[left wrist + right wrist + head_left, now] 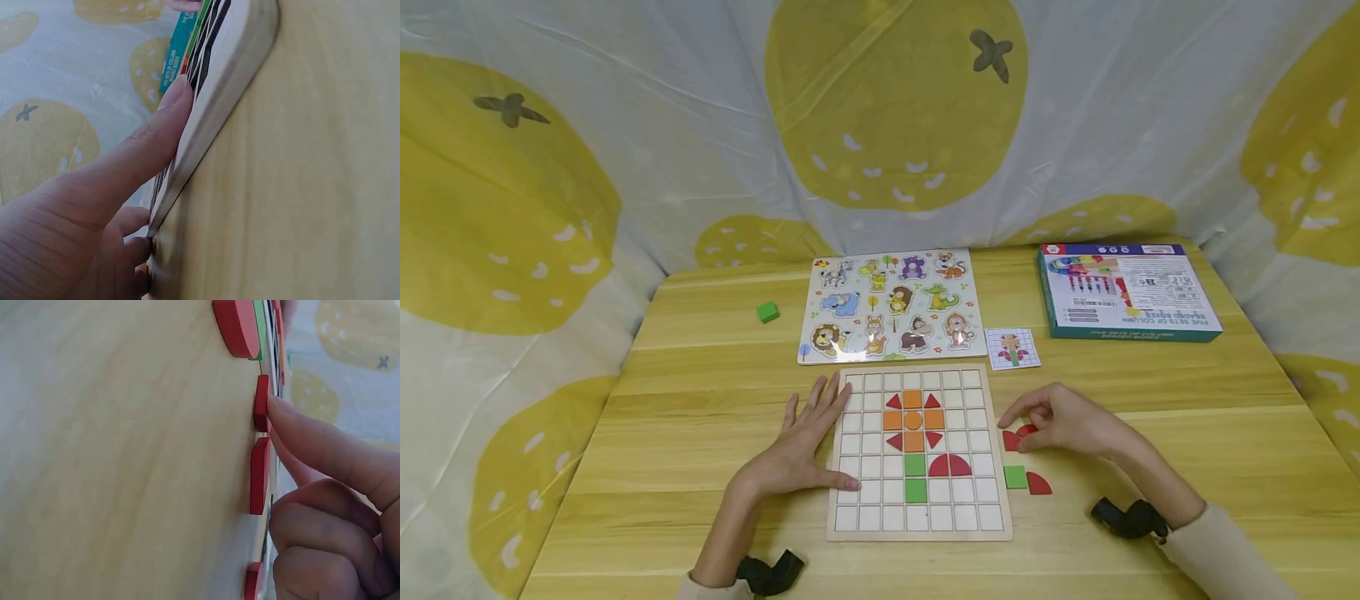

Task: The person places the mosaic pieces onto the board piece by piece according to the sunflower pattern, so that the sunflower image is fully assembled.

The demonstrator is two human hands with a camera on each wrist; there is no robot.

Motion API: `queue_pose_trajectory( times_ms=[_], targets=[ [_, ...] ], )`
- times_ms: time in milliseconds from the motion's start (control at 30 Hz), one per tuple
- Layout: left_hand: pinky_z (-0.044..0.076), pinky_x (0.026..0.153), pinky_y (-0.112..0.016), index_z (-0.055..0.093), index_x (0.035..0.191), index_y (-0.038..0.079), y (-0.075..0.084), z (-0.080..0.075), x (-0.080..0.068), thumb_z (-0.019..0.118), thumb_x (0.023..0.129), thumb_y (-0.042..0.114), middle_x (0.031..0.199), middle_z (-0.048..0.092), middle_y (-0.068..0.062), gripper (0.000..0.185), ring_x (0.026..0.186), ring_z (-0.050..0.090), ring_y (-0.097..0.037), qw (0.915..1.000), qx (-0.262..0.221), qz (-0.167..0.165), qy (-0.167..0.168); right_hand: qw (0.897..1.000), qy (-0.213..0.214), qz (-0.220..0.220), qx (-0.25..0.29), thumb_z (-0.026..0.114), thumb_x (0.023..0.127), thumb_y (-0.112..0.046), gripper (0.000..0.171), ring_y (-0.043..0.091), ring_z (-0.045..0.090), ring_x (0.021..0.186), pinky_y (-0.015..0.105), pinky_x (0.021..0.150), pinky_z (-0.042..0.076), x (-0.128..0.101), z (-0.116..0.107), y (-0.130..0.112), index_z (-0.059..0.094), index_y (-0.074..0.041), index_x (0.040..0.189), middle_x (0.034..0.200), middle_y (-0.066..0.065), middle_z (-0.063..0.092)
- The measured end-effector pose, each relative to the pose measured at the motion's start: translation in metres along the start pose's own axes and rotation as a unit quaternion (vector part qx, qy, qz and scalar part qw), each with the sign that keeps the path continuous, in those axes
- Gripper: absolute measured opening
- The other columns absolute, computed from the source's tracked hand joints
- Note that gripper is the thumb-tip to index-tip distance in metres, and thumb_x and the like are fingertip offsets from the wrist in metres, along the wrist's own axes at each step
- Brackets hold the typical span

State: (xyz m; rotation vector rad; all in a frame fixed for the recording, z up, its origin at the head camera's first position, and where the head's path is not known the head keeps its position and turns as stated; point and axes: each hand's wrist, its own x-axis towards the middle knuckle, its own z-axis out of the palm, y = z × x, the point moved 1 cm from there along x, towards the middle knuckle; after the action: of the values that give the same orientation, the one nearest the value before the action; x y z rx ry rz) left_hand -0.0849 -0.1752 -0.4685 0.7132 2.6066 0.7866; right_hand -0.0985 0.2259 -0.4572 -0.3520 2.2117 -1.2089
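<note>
A wooden grid board (917, 521) lies in front of me with orange, red and green tiles set in a flower pattern. My left hand (808, 437) lies flat on the board's left edge, fingers straight; in the left wrist view one finger (159, 128) presses along the board's rim (231, 81). My right hand (1045, 419) sits just right of the board, fingers curled over two red pieces (1012, 440). In the right wrist view a fingertip (281, 412) touches one red piece (261, 403), and a longer red piece (259, 475) lies by the curled fingers.
A loose green square (1015, 477) and a red quarter round (1039, 483) lie right of the board. Behind it are an animal puzzle (891, 304), a small pattern card (1012, 347), a teal box (1126, 290) and a green cube (767, 312).
</note>
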Motion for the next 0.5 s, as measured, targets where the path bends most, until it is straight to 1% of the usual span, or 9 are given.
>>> queue_pose_trajectory(
  times_ms=[167,267,500],
  targets=[
    [-0.014,0.115,-0.063,0.001,0.157,0.019,0.0009,-0.0006,0.0,0.081,0.064,0.061,0.164,-0.011,-0.003,0.13,0.151,-0.014,-0.03,1.0,0.0,-0.001,-0.001,1.0,-0.008,-0.001,0.001,0.079,0.079,-0.019,0.02,0.006,0.032,0.051,0.019,0.047,0.025,0.0014,-0.0013,0.0015,0.074,-0.013,0.098,0.058,-0.002,0.036],
    [-0.014,0.115,-0.063,0.001,0.157,0.019,0.0018,-0.001,-0.0001,0.081,0.064,0.06,0.164,-0.011,-0.003,0.13,0.151,-0.014,-0.03,1.0,-0.004,-0.003,-0.002,1.0,-0.01,-0.005,0.003,0.078,0.079,-0.018,0.021,0.006,0.032,0.051,0.02,0.047,0.025,0.0015,-0.003,0.0022,0.073,-0.012,0.099,0.058,-0.002,0.035],
    [-0.014,0.114,-0.063,0.001,0.157,0.019,0.0026,-0.0011,-0.0003,0.082,0.063,0.06,0.164,-0.01,-0.004,0.13,0.151,-0.014,-0.031,1.0,-0.008,-0.005,-0.003,0.999,-0.033,-0.011,0.003,0.078,0.079,-0.016,0.025,0.007,0.033,0.052,0.021,0.048,0.027,0.0021,-0.0049,0.002,0.073,-0.013,0.103,0.058,-0.001,0.034]
  ],
)
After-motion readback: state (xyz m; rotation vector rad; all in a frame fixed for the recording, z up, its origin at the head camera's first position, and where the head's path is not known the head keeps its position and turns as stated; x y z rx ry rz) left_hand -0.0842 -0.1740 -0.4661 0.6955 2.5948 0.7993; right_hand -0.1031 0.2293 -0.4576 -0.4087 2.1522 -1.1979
